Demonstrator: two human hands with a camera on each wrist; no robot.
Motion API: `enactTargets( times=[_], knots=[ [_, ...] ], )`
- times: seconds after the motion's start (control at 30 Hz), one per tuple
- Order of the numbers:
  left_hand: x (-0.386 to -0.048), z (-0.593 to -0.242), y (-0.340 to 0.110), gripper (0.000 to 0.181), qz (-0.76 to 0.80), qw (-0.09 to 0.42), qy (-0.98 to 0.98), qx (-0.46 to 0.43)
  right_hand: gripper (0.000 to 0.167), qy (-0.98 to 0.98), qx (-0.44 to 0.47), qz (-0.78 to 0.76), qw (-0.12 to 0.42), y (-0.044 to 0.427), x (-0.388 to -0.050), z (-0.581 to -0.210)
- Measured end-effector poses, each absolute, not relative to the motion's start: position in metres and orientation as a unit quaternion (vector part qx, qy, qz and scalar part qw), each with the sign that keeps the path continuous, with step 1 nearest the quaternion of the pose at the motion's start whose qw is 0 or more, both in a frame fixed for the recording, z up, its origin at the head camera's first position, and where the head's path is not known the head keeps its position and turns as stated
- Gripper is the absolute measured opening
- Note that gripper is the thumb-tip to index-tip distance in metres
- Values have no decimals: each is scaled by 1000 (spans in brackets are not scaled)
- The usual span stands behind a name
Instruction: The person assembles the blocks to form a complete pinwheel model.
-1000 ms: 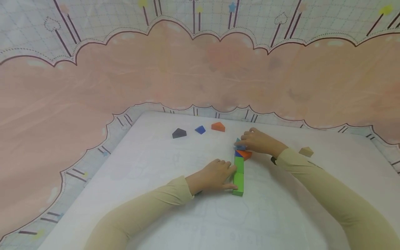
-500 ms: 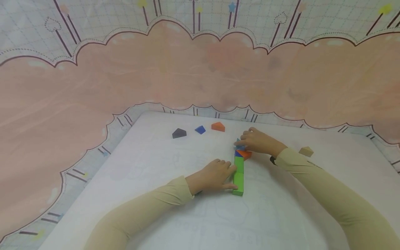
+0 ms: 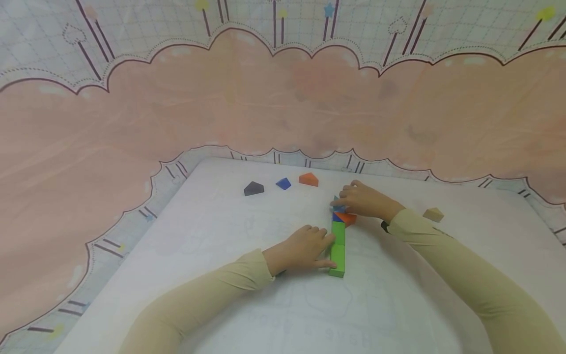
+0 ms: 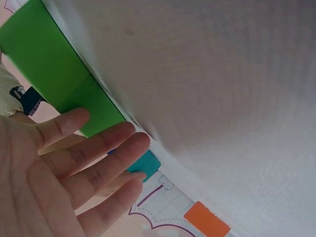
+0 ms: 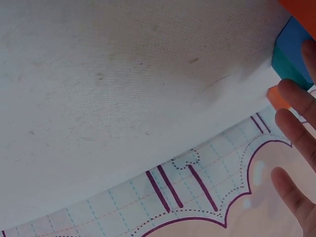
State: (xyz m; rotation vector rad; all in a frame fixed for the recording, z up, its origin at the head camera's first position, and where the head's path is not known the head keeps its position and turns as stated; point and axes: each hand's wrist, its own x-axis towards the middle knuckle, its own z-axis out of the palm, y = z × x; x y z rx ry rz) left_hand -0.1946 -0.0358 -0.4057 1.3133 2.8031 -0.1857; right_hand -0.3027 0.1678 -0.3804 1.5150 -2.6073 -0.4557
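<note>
Two green blocks (image 3: pixel 338 256) lie end to end on the white table. My left hand (image 3: pixel 301 250) rests against their left side, thumb and index finger touching them; the left wrist view shows its fingers straight and spread. Beyond the green blocks sit a dark blue triangular block (image 3: pixel 336 218) and an orange triangular block (image 3: pixel 349 219). Just past those, my right hand (image 3: pixel 366 201) pinches a blue block (image 5: pixel 295 47) with a teal side, index finger laid across it. The other right fingers extend free. The right thumb is mostly hidden.
Toward the back lie a dark grey block (image 3: pixel 254 189), a small blue block (image 3: pixel 283 184) and an orange block (image 3: pixel 308 180). A tan block (image 3: pixel 433 215) lies right of my right hand. Behind the table hangs a patterned pink cloth (image 3: pixel 283 108).
My right hand and the blue block have shifted very slightly left. The left hand and the green blocks have stayed put.
</note>
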Motion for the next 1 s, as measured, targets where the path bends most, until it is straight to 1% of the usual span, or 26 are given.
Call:
enactTargets(
  times=[0.3, 0.53, 0.67, 0.8, 0.9, 1.0],
  knots=[
    [-195, -405, -36, 60, -63, 17, 903, 424, 44, -844, 508, -158, 66, 169, -303, -382],
    [-195, -405, -36, 59, -60, 22, 905, 421, 45, -851, 501, -142, 64, 171, -303, -383],
    [-194, -406, -35, 58, -57, 24, 905, 421, 44, -863, 483, -130, 71, 175, -301, -383],
    [-195, -407, -35, 58, -57, 26, 905, 420, 45, -886, 443, -115, 74, 187, -298, -381],
    [-195, -408, -35, 58, -62, 24, 905, 421, 45, -897, 420, -100, 92, 200, -296, -380],
    [-195, -408, -35, 58, -66, 21, 904, 422, 45, -900, 409, -88, 124, 215, -294, -379]
  ],
)
